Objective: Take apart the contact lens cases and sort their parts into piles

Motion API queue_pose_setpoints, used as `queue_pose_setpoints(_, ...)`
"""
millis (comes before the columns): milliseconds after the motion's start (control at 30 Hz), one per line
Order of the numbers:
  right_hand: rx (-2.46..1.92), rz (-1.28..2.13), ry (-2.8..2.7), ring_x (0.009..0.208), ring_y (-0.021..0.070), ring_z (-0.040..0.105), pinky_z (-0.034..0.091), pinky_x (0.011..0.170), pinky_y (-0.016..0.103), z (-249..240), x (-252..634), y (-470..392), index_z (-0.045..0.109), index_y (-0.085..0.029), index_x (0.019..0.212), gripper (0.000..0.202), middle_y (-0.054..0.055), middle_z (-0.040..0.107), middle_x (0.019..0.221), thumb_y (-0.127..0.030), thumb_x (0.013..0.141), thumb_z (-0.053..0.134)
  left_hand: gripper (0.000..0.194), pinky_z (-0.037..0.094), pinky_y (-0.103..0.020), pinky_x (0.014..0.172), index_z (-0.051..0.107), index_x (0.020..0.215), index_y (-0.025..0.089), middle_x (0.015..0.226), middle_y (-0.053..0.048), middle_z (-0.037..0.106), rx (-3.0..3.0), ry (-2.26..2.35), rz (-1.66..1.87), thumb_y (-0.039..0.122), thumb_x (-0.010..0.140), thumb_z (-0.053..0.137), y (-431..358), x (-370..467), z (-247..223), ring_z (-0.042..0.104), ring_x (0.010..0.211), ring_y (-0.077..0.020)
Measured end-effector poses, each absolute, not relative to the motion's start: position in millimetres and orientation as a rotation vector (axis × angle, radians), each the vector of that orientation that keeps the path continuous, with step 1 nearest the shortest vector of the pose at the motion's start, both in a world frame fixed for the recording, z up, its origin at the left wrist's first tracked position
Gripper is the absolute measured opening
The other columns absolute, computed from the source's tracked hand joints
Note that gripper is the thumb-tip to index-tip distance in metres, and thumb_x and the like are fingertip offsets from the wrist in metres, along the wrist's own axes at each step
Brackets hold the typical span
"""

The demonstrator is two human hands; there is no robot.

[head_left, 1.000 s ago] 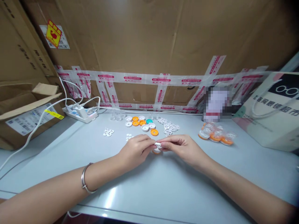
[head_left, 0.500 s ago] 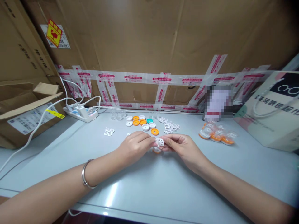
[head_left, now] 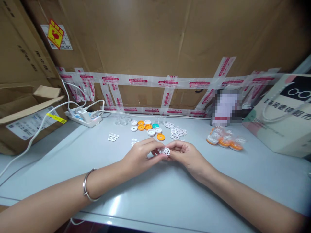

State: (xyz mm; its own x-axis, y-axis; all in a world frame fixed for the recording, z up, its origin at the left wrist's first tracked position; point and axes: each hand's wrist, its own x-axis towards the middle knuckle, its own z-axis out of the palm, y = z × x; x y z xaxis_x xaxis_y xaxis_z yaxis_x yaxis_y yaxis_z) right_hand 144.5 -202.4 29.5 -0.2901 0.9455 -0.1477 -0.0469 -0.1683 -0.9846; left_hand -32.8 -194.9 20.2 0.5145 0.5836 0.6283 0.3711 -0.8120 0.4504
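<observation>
Over the middle of the grey table [head_left: 184, 197], my left hand [head_left: 143, 156] and my right hand [head_left: 191, 158] meet around a small white openwork disc [head_left: 166, 151]. Fingers of both hands pinch it at its edges. Part of another small piece shows between my left fingers, too small to name. Just beyond lie orange rings [head_left: 160, 137], white rings [head_left: 151, 132] and one green ring [head_left: 155, 126]. To their right is a pile of white openwork pieces [head_left: 179, 131]. Small white pegs [head_left: 113, 137] lie left of the rings.
Assembled orange and clear pieces [head_left: 224, 138] stand at the right, near a paper bag [head_left: 279, 119]. Clear cups [head_left: 123, 121] stand at the back. A power strip [head_left: 85, 118] with cables and an open carton [head_left: 29, 121] are at the left.
The white disc has turned and dropped slightly between my hands. My left fingers have spread wider around it. The orange-rimmed clear piece below the hands no longer shows; small white pieces beside my left hand are more visible.
</observation>
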Motion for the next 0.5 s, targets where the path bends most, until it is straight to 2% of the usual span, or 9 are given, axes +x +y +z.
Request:
queue_pose_setpoints(167,-1.115,1.602,-1.332,0.060,0.0091,0.058,0.046,0.063,0.023,34.9,144.5,-207.4,0.061,-0.015,0.073,0.019,-0.001,0.062,0.064,-0.028,0.064,0.071,0.015,0.050,-0.021,0.061,0.061,0.092,0.014,0.073,-0.005,0.064,2.661,0.696,1.299,0.020,0.081,0.055,-196.1,-34.2,17.9,0.058,0.065,-0.0102)
queue_pose_setpoints(267,-1.109,1.547,-1.404,0.059,0.0098,0.058,0.046,0.063,0.024,36.4,143.2,-210.0,0.058,-0.016,0.071,0.020,-0.003,0.060,0.061,-0.029,0.063,0.071,0.012,0.050,-0.019,0.056,0.062,0.086,0.014,0.069,-0.004,0.064,2.518,0.703,1.366,0.021,0.079,0.057,-196.9,-33.0,18.0,0.058,0.058,-0.0089)
queue_pose_setpoints(367,-1.118,1.404,-1.491,0.062,0.0119,0.061,0.048,0.065,0.026,37.9,146.0,-205.8,0.056,-0.017,0.069,0.021,-0.002,0.062,0.064,-0.032,0.063,0.069,0.009,0.050,-0.018,0.053,0.064,0.082,0.013,0.068,-0.003,0.065,2.345,0.753,1.350,0.020,0.077,0.058,-196.6,-31.9,19.5,0.057,0.056,-0.0082)
queue_pose_setpoints(500,-1.271,1.122,-1.495,0.065,0.0145,0.063,0.049,0.067,0.029,44.2,168.6,-182.4,0.058,-0.018,0.076,0.023,0.000,0.065,0.069,-0.034,0.064,0.068,0.011,0.050,-0.019,0.057,0.065,0.084,0.014,0.075,-0.003,0.066,2.218,0.905,1.305,0.019,0.079,0.055,-190.9,-34.2,18.7,0.059,0.064,-0.0095)
